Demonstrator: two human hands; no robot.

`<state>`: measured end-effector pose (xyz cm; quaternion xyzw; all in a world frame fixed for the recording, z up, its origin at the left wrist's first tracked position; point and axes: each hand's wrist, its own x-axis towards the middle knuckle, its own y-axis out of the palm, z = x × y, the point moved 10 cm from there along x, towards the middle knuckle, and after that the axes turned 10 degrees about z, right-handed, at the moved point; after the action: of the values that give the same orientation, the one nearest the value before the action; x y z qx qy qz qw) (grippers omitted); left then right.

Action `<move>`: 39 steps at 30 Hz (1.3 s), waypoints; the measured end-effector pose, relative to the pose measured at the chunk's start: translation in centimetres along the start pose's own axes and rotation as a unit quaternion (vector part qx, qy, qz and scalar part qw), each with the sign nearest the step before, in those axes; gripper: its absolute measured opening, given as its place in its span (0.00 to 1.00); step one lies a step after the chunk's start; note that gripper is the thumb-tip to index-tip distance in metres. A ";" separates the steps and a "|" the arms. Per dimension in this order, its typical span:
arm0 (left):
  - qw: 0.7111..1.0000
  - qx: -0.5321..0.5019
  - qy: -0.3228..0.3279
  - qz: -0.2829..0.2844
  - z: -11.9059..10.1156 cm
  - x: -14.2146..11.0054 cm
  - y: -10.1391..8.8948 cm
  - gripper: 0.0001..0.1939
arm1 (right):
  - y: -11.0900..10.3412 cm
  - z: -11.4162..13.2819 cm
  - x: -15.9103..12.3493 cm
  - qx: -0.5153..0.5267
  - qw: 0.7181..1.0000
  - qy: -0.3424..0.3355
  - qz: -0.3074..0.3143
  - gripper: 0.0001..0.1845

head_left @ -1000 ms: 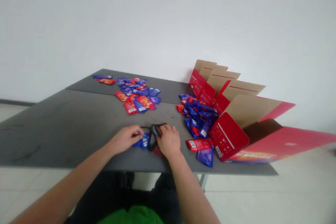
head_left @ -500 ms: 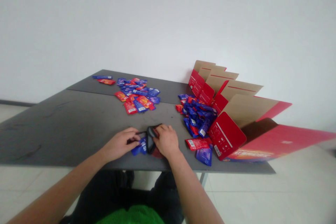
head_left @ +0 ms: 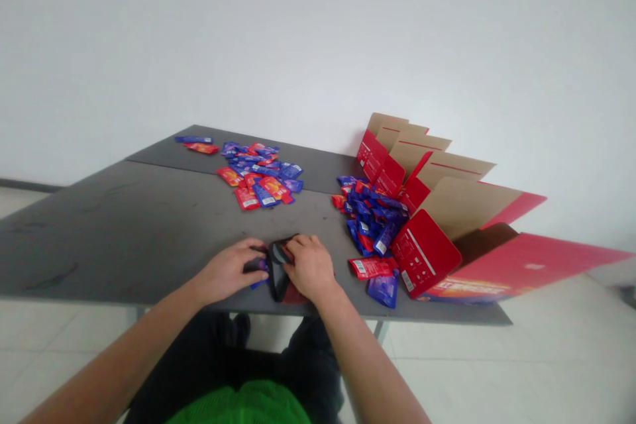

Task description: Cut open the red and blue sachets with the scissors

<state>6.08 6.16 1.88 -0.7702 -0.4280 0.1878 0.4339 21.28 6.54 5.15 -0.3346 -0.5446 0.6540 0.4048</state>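
"What are the hands doing?"

"Left hand [head_left: 226, 271] is half closed on a blue packet [head_left: 257, 267] — right hand [head_left: 311, 267] is curved down, gripping a black pouch [head_left: 277, 276]."

"Where's the pouch?"

"Between them, at the near edge of the worktop [head_left: 124, 232] — packets [head_left: 372, 222] lie heaped beside a red box [head_left: 424, 253]."

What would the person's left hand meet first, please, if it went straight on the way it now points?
The left hand seems already to reach the blue sachet at its fingertips, so that comes first. Just beyond lies the black pouch, though depth is hard to judge from this view.
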 end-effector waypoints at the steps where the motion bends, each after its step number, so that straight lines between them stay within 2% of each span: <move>1: 1.000 0.003 -0.002 -0.004 -0.2 -0.2 0.1 0.16 | -0.1 -1.5 0.1 -0.005 0.999 0.037 0.002 0.07; 3: 1.000 0.015 0.005 -0.005 -0.8 -0.6 0.4 0.19 | -1.1 -4.0 0.2 -0.018 0.994 0.112 -0.008 0.06; 5: 1.000 0.025 0.014 -0.003 -1.2 -0.9 0.8 0.19 | -2.4 -4.4 -0.1 -0.021 0.989 0.142 -0.039 0.06; 7: 1.000 0.026 0.014 -0.009 -1.2 -1.0 0.9 0.18 | -3.1 -2.1 -0.3 -0.012 0.993 0.093 -0.065 0.08; 10: 1.000 0.021 0.016 -0.016 -0.9 -1.0 0.9 0.14 | -1.3 2.8 -0.3 0.004 0.999 -0.041 -0.028 0.10; 12: 1.000 0.022 0.017 -0.012 -0.9 -1.0 0.9 0.12 | 0.1 3.2 -0.1 0.014 0.998 -0.069 0.000 0.10; 14: 1.000 0.021 0.015 -0.008 -0.9 -1.0 0.9 0.13 | 0.4 0.6 0.4 0.014 1.000 -0.015 -0.002 0.09; 17: 1.000 0.018 0.016 -0.007 -1.1 -1.1 0.7 0.16 | -0.6 -4.8 1.1 -0.007 0.993 0.114 -0.007 0.08; 18: 1.000 0.019 0.018 -0.007 -1.2 -1.2 0.7 0.16 | -1.3 -5.8 1.1 -0.015 0.990 0.143 -0.012 0.08; 20: 0.999 0.025 0.020 -0.011 -1.2 -1.2 0.7 0.15 | -2.7 -5.6 0.8 -0.022 0.987 0.151 -0.042 0.08; 22: 0.999 0.031 0.019 -0.015 -0.9 -1.2 0.8 0.15 | -3.4 -3.2 0.6 -0.014 0.993 0.092 -0.067 0.10; 25: 0.999 0.037 0.009 -0.014 -0.5 -1.2 1.0 0.12 | -1.5 1.3 0.4 0.009 0.998 -0.059 -0.024 0.11; 26: 0.999 0.035 0.008 -0.014 -0.5 -1.2 1.0 0.11 | -0.7 1.8 0.4 0.016 0.996 -0.087 -0.005 0.12; 27: 0.999 0.030 0.009 -0.014 -0.5 -1.2 1.0 0.11 | -0.1 1.5 0.6 0.021 0.996 -0.088 0.005 0.12; 28: 1.000 0.024 0.012 -0.015 -0.6 -1.2 0.9 0.13 | 0.2 0.3 0.9 0.025 0.998 -0.060 0.007 0.11; 31: 0.999 0.014 0.024 -0.018 -1.0 -1.3 0.7 0.16 | -0.4 -4.7 1.6 0.016 0.995 0.101 -0.010 0.08; 33: 0.999 0.014 0.024 -0.020 -1.0 -1.3 0.7 0.16 | -1.8 -5.9 1.4 0.003 0.987 0.157 -0.034 0.08; 34: 0.999 0.015 0.023 -0.021 -0.9 -1.2 0.7 0.16 | -2.5 -5.3 1.3 0.001 0.988 0.149 -0.050 0.09; 36: 0.999 0.019 0.021 -0.019 -0.8 -1.2 0.7 0.15 | -3.2 -2.5 1.0 0.006 0.995 0.069 -0.066 0.09; 39: 0.999 0.025 0.021 -0.016 -0.8 -1.1 0.9 0.12 | -1.5 2.1 0.4 0.022 0.995 -0.101 -0.011 0.08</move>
<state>6.41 4.62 1.53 -0.7558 -0.4267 0.1752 0.4647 19.50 6.09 7.06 -0.2514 -0.5720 0.6917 0.3622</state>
